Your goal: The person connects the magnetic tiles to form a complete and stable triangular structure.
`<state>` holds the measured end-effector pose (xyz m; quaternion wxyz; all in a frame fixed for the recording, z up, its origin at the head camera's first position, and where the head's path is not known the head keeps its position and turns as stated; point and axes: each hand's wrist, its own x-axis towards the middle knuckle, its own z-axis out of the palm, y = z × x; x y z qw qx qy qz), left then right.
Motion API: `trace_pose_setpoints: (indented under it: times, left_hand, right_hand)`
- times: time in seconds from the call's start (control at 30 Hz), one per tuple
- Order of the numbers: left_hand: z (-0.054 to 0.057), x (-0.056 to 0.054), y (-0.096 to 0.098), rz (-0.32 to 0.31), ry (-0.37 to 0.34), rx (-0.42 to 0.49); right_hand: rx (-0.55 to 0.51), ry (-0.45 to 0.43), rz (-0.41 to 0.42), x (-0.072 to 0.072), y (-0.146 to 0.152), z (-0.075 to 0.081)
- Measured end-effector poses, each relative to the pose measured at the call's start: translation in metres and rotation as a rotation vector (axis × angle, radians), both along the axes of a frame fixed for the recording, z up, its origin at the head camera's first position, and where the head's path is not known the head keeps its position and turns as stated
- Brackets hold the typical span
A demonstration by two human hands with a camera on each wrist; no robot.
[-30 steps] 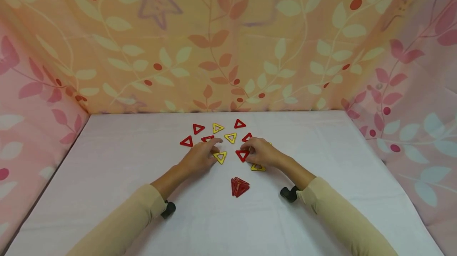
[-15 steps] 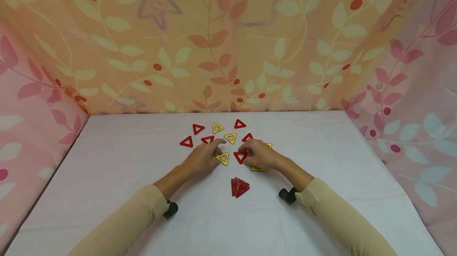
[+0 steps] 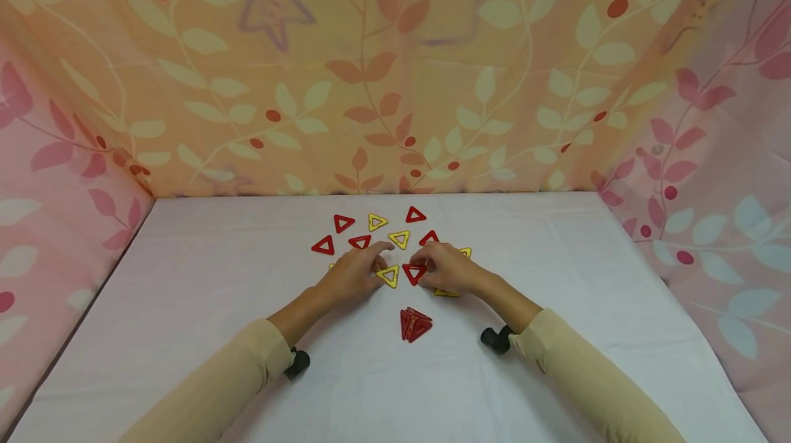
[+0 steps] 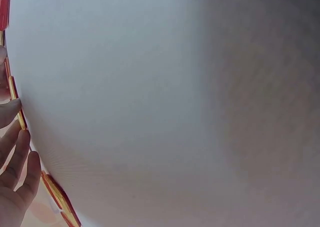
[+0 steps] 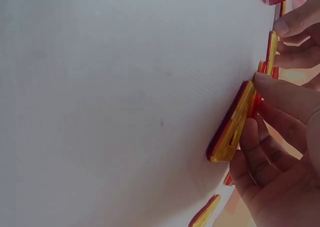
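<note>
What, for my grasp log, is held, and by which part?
Left hand: yellow triangular plastic frame, by its left corner. Right hand: red triangular plastic frame, by its right side.

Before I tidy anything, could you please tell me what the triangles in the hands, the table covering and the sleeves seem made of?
Yellow triangle and red triangle: probably glossy plastic, judging by shiny edges in the right wrist view. White table covering: likely matte cloth, given its faint creases. Sleeves: apparently matte fabric, wrinkling at the forearms.
</note>
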<state>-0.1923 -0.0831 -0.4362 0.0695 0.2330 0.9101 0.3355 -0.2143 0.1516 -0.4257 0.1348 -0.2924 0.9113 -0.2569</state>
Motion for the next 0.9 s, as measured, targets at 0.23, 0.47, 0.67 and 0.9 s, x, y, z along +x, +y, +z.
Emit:
trace_pose_setpoints:
  times: [0.23,0.47,0.67,0.9]
  left_hand:
    - [0.0001,0.0014,0.0009,0.004,0.004,0.004]
    - [-0.0003,0.0021,0.0014,-0.002,0.013,0.003]
    - [0.0007,0.0025,0.0029,-0.005,-0.001,-0.009]
    - [0.0019,0.0032,0.006,-0.022,0.011,-0.019]
  right_hand:
    - [0.0,0.004,0.0,-0.0002,-0.0013,-0.0015]
    - [-0.002,-0.007,-0.008,0.0014,-0.0027,-0.0011]
    - [0.02,-0.015,-0.026,0.0029,-0.0059,-0.0005]
    - [0.015,0.005,-0.002,0.0041,-0.0086,-0.0006]
